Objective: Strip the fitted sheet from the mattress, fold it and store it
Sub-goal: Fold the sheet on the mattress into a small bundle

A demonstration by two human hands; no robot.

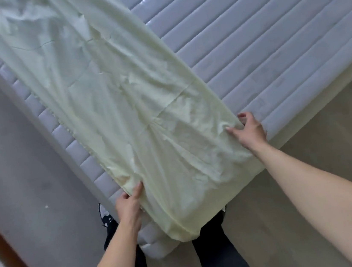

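A pale yellow fitted sheet (121, 95) lies folded into a long strip across the quilted grey-white mattress (247, 34). Its near end hangs over the mattress edge in front of my legs. My left hand (129, 203) pinches the sheet's left edge near the mattress corner, thumb on top of the cloth. My right hand (248, 130) grips the sheet's right edge, its thumb on the cloth and its fingers curled around the fold. The far end of the strip runs out of view at the top left.
A grey wall (5, 155) runs close along the mattress's left side. A brown door frame (14, 255) stands at the lower left. Beige floor (326, 124) spreads to the right of the mattress. My dark-trousered legs (217, 251) stand at the mattress corner.
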